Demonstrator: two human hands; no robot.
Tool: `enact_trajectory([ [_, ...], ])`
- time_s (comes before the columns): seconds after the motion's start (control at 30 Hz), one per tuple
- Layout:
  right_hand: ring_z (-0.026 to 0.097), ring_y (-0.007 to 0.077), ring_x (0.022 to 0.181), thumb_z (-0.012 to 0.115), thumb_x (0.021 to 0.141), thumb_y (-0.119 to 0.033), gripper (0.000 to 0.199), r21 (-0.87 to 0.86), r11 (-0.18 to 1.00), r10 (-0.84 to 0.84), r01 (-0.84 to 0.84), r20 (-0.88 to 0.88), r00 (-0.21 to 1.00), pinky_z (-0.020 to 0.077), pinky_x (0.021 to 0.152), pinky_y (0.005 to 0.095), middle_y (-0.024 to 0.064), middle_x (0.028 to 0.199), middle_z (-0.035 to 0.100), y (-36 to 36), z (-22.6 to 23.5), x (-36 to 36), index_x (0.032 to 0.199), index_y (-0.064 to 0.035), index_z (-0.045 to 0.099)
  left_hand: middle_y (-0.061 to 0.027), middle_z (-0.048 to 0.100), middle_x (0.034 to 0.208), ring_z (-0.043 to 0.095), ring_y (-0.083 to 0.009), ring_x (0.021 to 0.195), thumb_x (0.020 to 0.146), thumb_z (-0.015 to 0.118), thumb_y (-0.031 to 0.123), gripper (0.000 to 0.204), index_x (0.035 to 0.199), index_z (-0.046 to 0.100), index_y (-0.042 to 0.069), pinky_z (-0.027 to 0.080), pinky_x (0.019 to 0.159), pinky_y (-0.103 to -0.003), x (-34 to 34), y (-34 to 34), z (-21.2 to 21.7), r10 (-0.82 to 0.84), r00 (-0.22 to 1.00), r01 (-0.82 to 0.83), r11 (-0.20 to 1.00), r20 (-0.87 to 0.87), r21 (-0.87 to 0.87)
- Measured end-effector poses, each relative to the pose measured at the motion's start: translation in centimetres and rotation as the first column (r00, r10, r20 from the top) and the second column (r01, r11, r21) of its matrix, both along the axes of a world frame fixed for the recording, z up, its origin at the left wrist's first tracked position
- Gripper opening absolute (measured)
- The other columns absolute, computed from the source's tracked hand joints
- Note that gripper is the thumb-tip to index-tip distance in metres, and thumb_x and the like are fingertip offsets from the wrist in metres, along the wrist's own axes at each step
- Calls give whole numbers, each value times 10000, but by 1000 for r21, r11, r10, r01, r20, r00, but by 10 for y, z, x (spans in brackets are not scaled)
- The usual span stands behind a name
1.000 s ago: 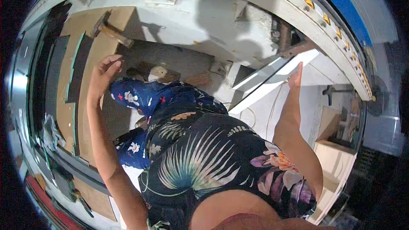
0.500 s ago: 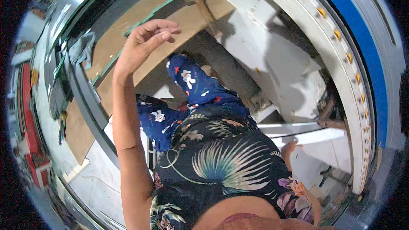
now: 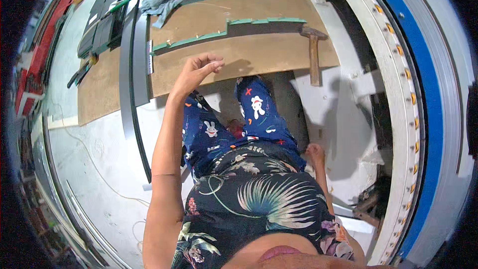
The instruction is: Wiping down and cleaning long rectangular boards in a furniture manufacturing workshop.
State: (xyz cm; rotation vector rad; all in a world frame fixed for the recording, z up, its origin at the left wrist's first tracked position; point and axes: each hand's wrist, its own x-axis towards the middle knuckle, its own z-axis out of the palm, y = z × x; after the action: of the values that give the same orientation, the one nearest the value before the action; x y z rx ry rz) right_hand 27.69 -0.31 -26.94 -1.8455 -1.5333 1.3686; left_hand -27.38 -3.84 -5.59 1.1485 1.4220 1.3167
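Brown board worktop (image 3: 259, 55) carries a hammer (image 3: 313, 55) lying handle-toward-the-person, right of the raised, empty left hand (image 3: 196, 72), while the right hand (image 3: 314, 152) hangs well apart, fingers curled on nothing.

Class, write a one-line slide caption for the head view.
Empty left hand raised over a brown board bearing a hammer; right hand low beside the patterned trousers.

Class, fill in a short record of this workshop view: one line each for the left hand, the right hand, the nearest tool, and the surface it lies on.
Left hand: raised, fingers loosely curled, holding nothing, over the brown board
Right hand: low beside the hip, empty as far as shows
Nearest tool: hammer, untouched
Surface: brown board with green strips on it
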Motion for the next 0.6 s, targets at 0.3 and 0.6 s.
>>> enact_trajectory([
  [0.3,615,189,801,602,833,-152,202,301,839,474,-454,7,881,468,747,294,115,879,647,50,116,-157,982,-17,617,-175,652,943,639,-277,855,788,620,135,289,1054,601,22,501,742,-352,-20,43,0,369,780,-348,927,-505,139],
  [0.6,629,244,850,603,824,-164,214,346,765,554,-543,78,829,467,767,323,142,917,649,36,130,-178,984,-23,620,-163,629,1035,608,-323,934,757,663,168,425,1156,557,66,475,802,-399,-20,86,-11,444,669,-418,888,-596,192],
])
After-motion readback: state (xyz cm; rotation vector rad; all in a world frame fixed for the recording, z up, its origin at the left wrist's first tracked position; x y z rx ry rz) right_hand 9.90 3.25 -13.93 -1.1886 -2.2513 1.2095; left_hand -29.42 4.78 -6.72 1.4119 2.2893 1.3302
